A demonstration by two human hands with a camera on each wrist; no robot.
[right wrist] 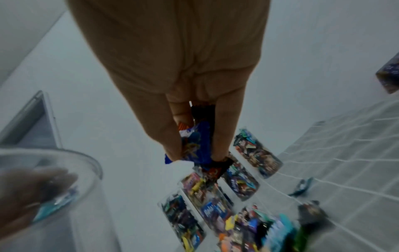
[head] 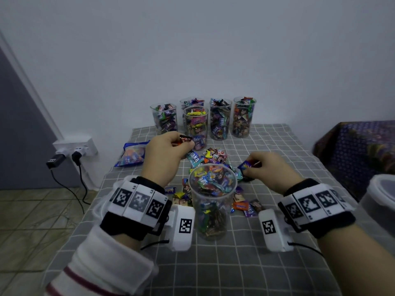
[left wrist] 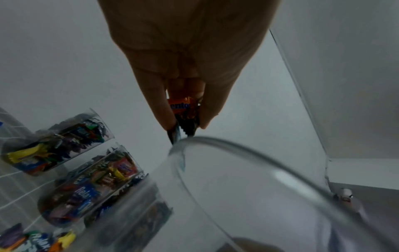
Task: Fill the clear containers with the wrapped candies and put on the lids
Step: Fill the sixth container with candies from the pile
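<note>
Two fistfuls up: left hand (head: 165,152) pinches candies, orange wrapper (left wrist: 179,104) seen only by wrist view; right hand (head: 264,167) clamps blue candy (right wrist: 197,145), both just behind the near container (head: 212,201) on the worktop (head: 256,270).

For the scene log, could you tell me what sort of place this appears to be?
Probably a room in a home: a table under a grey checked cloth against a plain wall, a wall socket with chargers, a tiled floor.

A grey cloth (head: 267,146) with a white grid covers the bench. Beside the clear container (head: 212,201) of multicoloured candies (head: 213,159), the left hand (head: 164,154) pinches orange and brown wrappers (left wrist: 183,109), the right hand (head: 267,169) blue ones (right wrist: 196,145).
</note>
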